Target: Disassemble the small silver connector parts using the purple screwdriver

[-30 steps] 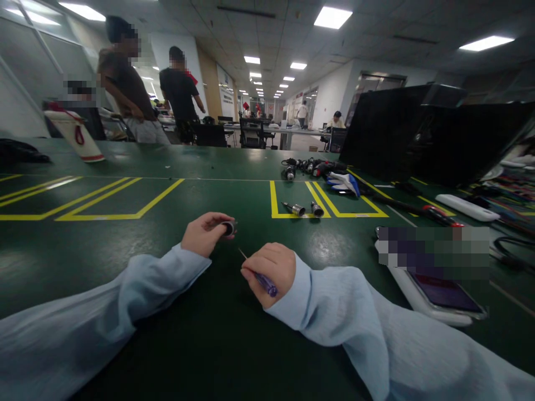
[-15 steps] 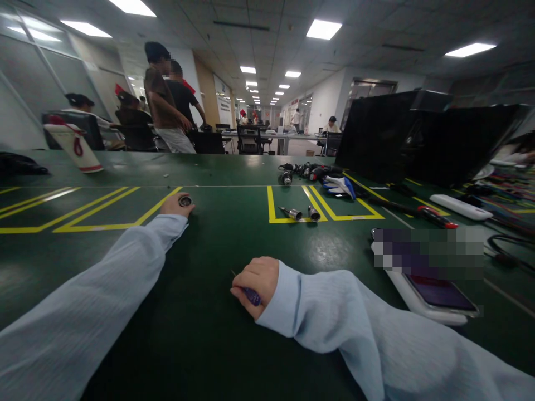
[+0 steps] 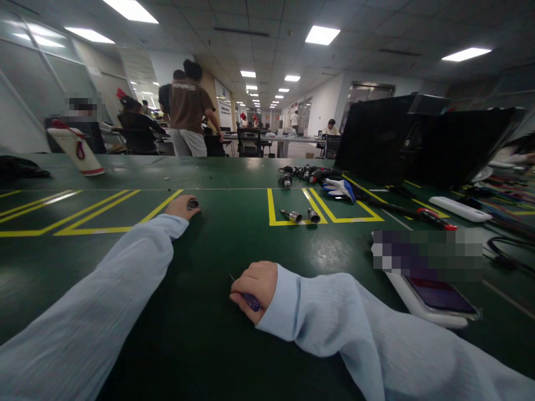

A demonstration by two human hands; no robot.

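My left hand (image 3: 180,207) reaches out over the green table (image 3: 234,239) and grips a small round metal connector (image 3: 193,204) beside a yellow floor-tape line. My right hand (image 3: 254,287) rests closer to me, fist closed round a small screwdriver with a purple handle (image 3: 251,301), its thin tip pointing left. Both arms wear light blue sleeves.
Two metal connectors (image 3: 301,216) lie in a yellow-marked box, with more connectors and a blue-white glove (image 3: 340,188) behind. A phone (image 3: 434,298) lies at right, a red-handled tool (image 3: 434,220) and black cases (image 3: 418,139) beyond. People stand past the table's far edge.
My left hand carried the connector away from me to the yellow line and has now shifted it slightly right. My right hand drew back toward me with the screwdriver.
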